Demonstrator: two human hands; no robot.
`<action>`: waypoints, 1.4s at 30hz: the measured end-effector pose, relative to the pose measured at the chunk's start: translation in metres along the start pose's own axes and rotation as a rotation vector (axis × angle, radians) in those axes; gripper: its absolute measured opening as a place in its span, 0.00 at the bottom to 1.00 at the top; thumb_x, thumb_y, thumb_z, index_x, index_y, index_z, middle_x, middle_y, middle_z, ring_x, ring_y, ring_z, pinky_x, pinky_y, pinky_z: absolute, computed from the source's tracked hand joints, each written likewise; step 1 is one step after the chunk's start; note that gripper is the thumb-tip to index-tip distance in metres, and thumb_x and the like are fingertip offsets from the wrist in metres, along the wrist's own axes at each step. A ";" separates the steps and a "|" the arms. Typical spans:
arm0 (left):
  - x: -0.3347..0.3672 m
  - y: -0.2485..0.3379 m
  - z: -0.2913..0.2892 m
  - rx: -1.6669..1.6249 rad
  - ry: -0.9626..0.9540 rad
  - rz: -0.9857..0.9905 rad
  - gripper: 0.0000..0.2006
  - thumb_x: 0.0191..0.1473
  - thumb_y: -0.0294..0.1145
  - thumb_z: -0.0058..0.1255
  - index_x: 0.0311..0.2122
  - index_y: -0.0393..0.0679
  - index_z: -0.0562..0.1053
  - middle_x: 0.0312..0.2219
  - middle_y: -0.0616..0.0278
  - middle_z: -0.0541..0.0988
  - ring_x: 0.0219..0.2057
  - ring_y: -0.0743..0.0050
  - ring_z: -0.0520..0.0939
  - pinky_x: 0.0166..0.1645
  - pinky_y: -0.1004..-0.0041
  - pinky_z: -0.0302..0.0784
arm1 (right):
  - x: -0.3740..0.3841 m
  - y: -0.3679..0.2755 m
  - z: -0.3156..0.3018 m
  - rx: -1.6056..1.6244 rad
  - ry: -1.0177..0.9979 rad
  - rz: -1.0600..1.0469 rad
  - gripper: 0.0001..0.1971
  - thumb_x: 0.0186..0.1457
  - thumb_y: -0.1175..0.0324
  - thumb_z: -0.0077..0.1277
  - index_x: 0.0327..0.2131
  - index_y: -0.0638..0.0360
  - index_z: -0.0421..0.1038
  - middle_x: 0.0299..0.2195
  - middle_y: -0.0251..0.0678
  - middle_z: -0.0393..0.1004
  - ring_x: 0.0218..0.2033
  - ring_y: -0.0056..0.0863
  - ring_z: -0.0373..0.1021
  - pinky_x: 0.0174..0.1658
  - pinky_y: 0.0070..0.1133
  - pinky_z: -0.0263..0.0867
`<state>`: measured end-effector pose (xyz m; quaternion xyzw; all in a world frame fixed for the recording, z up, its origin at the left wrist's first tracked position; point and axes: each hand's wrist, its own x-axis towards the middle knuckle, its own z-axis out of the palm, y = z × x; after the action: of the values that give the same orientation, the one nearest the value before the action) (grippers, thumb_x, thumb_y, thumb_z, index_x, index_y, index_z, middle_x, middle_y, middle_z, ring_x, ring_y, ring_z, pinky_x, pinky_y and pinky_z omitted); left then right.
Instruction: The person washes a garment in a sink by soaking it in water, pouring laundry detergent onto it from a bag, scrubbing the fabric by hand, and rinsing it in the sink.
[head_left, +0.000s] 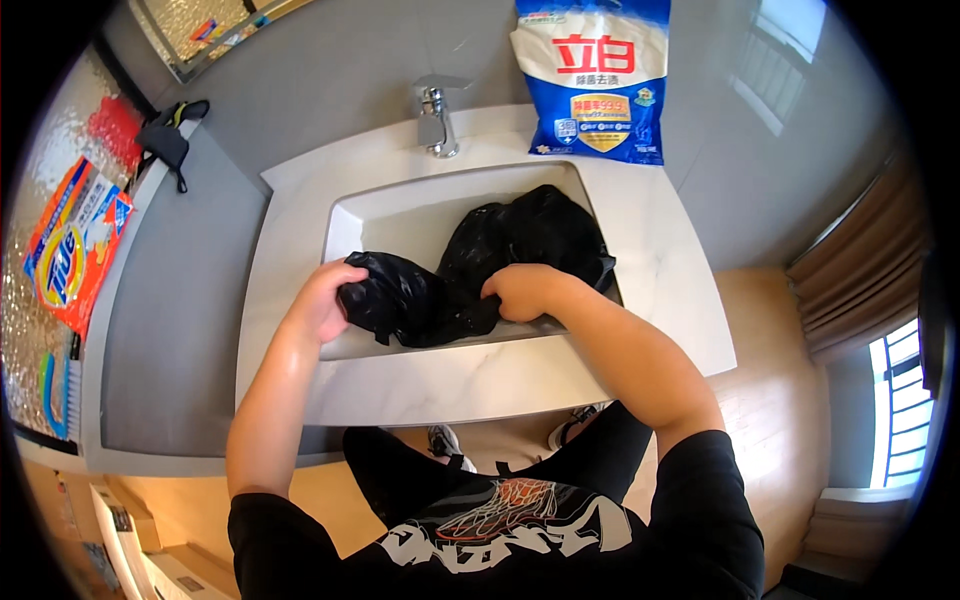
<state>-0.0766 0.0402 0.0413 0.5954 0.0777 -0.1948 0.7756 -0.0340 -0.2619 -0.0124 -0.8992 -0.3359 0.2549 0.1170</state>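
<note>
A wet, shiny black garment [405,295] lies bunched in the white rectangular sink [400,222]. Its larger heap fills the sink's right half, and a narrower stretch runs toward the near left corner. At that left end my left hand [325,300] is closed on the fabric, by the sink's left edge. My right hand [525,292] grips the cloth around the middle, in front of the heap, with its fingers curled inward. The span between my hands hangs loosely folded. What kind of garment it is cannot be made out.
A chrome faucet [436,125] stands behind the sink on the pale marbled counter [420,388]. At the back right stands a blue-and-white detergent bag [600,90]. Along the left ledge are a black strapped item [168,145], an orange detergent packet [78,245] and a blue brush [72,400].
</note>
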 end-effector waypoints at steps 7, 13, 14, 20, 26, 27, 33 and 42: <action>0.022 -0.032 -0.007 -0.061 0.076 -0.354 0.24 0.54 0.54 0.46 0.45 0.42 0.72 0.34 0.58 0.79 0.32 0.66 0.79 0.32 0.68 0.72 | -0.003 -0.001 -0.006 0.006 0.135 0.084 0.17 0.46 0.70 0.48 0.43 0.51 0.76 0.40 0.42 0.77 0.44 0.41 0.72 0.44 0.32 0.69; 0.034 -0.028 0.038 0.693 -0.121 -0.567 0.20 0.49 0.48 0.56 0.41 0.43 0.74 0.26 0.65 0.77 0.25 0.77 0.73 0.26 0.75 0.63 | -0.008 0.002 0.001 -0.036 0.117 0.080 0.22 0.45 0.68 0.50 0.47 0.49 0.74 0.45 0.40 0.76 0.47 0.38 0.71 0.47 0.30 0.68; 0.033 -0.029 0.042 0.876 -0.205 -0.538 0.18 0.49 0.42 0.58 0.40 0.40 0.74 0.27 0.65 0.77 0.29 0.75 0.77 0.31 0.74 0.70 | -0.009 0.001 0.002 -0.061 0.112 0.071 0.22 0.45 0.67 0.51 0.47 0.49 0.74 0.45 0.39 0.76 0.47 0.38 0.71 0.48 0.30 0.68; 0.019 0.001 0.027 0.409 0.063 -0.317 0.09 0.46 0.32 0.50 0.34 0.40 0.74 0.30 0.58 0.78 0.33 0.63 0.80 0.38 0.66 0.77 | -0.016 -0.008 -0.010 -0.054 0.033 0.102 0.23 0.44 0.67 0.53 0.48 0.51 0.73 0.44 0.41 0.76 0.47 0.39 0.71 0.48 0.29 0.67; 0.007 0.020 0.026 -0.147 0.154 0.047 0.20 0.52 0.46 0.48 0.39 0.37 0.75 0.37 0.51 0.80 0.37 0.58 0.82 0.46 0.61 0.77 | -0.020 0.012 -0.017 0.272 0.491 -0.055 0.20 0.47 0.68 0.53 0.48 0.55 0.72 0.41 0.46 0.76 0.45 0.44 0.71 0.48 0.29 0.66; 0.005 0.015 0.026 -0.196 0.078 0.007 0.21 0.52 0.47 0.50 0.40 0.37 0.75 0.37 0.52 0.80 0.37 0.59 0.82 0.46 0.62 0.77 | -0.020 0.012 -0.018 0.314 0.531 -0.141 0.18 0.48 0.68 0.52 0.45 0.57 0.72 0.39 0.46 0.76 0.43 0.45 0.71 0.46 0.29 0.67; 0.015 -0.015 -0.004 0.069 0.072 -0.319 0.13 0.49 0.29 0.55 0.40 0.34 0.75 0.36 0.53 0.81 0.37 0.62 0.83 0.46 0.64 0.78 | -0.016 0.015 -0.024 0.316 0.795 0.010 0.14 0.48 0.65 0.52 0.39 0.59 0.74 0.39 0.45 0.76 0.43 0.45 0.70 0.46 0.32 0.67; 0.017 -0.020 -0.006 -0.478 -0.005 0.233 0.23 0.54 0.43 0.35 0.42 0.35 0.74 0.40 0.51 0.79 0.41 0.56 0.80 0.49 0.60 0.75 | -0.027 0.025 -0.052 0.837 0.585 0.420 0.27 0.53 0.49 0.53 0.44 0.66 0.66 0.35 0.46 0.75 0.38 0.41 0.74 0.41 0.31 0.71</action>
<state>-0.0686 0.0382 0.0156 0.3996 0.0505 -0.0816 0.9117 -0.0097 -0.3003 0.0325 -0.8569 0.0274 0.1239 0.4996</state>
